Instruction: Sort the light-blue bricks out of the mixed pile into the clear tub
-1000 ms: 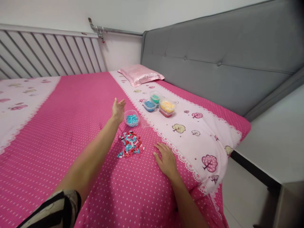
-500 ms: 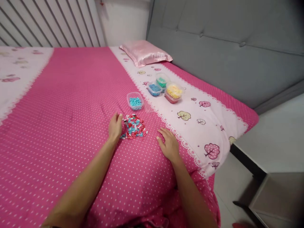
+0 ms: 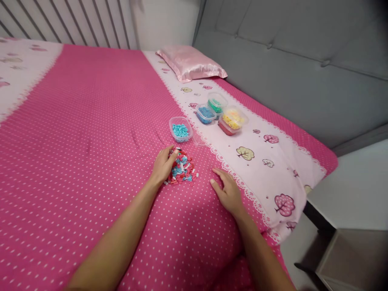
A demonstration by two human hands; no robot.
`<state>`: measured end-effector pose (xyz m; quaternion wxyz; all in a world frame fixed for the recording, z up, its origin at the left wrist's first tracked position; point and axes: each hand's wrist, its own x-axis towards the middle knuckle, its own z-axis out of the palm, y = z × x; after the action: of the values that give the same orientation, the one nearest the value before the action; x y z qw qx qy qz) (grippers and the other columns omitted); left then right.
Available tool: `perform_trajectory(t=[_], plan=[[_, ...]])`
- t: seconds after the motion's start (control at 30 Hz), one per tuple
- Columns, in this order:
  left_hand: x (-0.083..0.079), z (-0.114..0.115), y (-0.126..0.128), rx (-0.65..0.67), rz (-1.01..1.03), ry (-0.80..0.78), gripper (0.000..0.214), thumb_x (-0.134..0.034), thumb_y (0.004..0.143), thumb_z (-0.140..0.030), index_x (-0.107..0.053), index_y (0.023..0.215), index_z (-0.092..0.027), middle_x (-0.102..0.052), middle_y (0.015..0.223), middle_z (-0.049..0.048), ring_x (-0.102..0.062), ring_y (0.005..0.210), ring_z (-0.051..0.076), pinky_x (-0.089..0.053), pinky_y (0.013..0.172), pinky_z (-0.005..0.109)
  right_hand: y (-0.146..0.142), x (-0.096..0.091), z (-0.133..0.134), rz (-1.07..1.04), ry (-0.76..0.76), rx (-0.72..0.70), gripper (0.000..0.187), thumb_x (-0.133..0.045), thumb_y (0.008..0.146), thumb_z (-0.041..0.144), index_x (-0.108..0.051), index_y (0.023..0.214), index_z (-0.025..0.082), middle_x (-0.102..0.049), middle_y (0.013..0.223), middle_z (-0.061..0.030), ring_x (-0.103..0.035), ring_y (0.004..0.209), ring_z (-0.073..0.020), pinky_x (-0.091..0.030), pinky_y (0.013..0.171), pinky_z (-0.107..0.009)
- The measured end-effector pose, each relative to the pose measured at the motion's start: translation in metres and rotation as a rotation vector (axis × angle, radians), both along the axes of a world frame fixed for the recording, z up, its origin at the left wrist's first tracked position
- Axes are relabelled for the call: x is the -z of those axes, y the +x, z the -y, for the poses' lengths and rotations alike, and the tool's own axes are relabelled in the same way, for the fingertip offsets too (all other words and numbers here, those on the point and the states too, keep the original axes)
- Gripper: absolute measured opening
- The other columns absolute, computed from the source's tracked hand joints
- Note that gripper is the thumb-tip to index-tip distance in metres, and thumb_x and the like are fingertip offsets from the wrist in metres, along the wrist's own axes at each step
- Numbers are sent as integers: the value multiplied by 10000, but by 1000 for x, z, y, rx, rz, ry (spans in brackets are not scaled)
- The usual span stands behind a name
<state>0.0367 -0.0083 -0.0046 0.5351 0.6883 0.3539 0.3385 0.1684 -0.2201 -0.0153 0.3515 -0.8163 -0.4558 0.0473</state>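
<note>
A loose pile of small plastic building bricks (image 3: 184,170) in red, pink, light blue and white lies on the pink dotted bedsheet (image 3: 100,161). My left hand (image 3: 164,165) rests against the pile's left side and covers part of it. Its fingers are stretched, with the thumb by the bricks, and no brick shows in its grip. To the right of the pile, apart from it, my right hand (image 3: 228,191) lies open on the sheet. Just beyond the pile stands an uncovered clear tub (image 3: 181,139) of light blue bricks (image 3: 180,131), a clear lid (image 3: 199,139) beside it.
Farther right are a tub of blue bricks (image 3: 205,114), a tub of green bricks (image 3: 216,106), and a tub of yellow bricks (image 3: 233,120) stacked on a red one (image 3: 228,129). Behind are a pink satin pillow (image 3: 190,64) and a grey headboard (image 3: 287,72).
My left hand has moved right, onto the left edge of the brick pile. My right hand stays open on the sheet. The camera view has shifted slightly.
</note>
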Motion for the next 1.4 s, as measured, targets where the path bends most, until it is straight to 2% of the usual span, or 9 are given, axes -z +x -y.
perform_trajectory(t=[0.13,0.27,0.47,0.6,0.77,0.97,1.1,1.23,1.4], plan=[[-5,3,1,-14,95,-106,324,-641,767,-389,-681,1042,-223,-631,1174,71,-509,1156,250,-294,1051,367,-5,-6,-33,-146,43,28,515,-411,890,487,-485,1296,178,-535,1309,-129,-481,1216,-254,-353,1041,-479],[-9,5,0,-12,199,-187,238,-672,752,-316,-704,975,-240,-655,1092,54,-537,1100,210,-336,1008,302,-20,-2,-93,-237,78,-23,552,-362,905,514,-449,1331,173,-446,1401,-126,-382,1310,-241,-284,1096,-459],[0,1,2,29,299,-320,233,-610,801,-354,-700,982,-239,-653,1124,34,-539,1109,179,-341,1012,270,-33,0,-149,-206,117,-83,556,-282,929,497,-511,1281,133,-509,1340,-132,-414,1279,-237,-267,1105,-447],[2,4,7,47,422,-471,302,-592,782,-445,-679,970,-226,-638,1159,28,-524,1148,190,-346,1033,312,-27,-3,-145,-328,201,-218,504,-264,942,481,-596,1181,186,-603,1228,-79,-519,1171,-177,-360,1056,-352],[-15,17,12,62,524,-619,338,-559,773,-482,-672,922,-201,-661,1077,52,-537,1133,207,-372,1015,336,-27,-7,-131,-689,340,-236,541,-201,955,495,-553,1228,187,-585,1275,-60,-533,1181,-178,-431,1002,-366],[-30,28,12,193,630,-587,380,-506,809,-493,-675,956,-185,-655,1099,62,-522,1158,211,-331,1057,348,-32,-27,-117,-854,417,-197,609,-61,962,412,-500,1285,139,-547,1319,-91,-478,1246,-183,-390,1042,-409],[-30,17,4,142,488,-432,402,-522,809,-513,-661,1011,-196,-619,1206,59,-479,1220,212,-296,1072,347,-23,-24,-104,-989,604,-226,481,-257,944,471,-564,1208,211,-556,1313,-39,-454,1268,-172,-309,1104,-394],[-23,9,0,-72,226,-383,433,-551,778,-552,-655,1025,-212,-627,1191,55,-523,1152,232,-343,1018,366,-23,-11,-91,-955,585,-37,410,-453,884,484,-571,1201,253,-508,1363,-9,-382,1317,-167,-204,1147,-392],[-11,31,11,-216,208,-371,361,-506,819,-511,-650,974,-218,-644,1109,47,-542,1091,203,-359,986,332,-51,-3,-88,-915,458,257,504,-456,870,501,-486,1303,244,-410,1441,-20,-344,1338,-178,-220,1138,-401]])
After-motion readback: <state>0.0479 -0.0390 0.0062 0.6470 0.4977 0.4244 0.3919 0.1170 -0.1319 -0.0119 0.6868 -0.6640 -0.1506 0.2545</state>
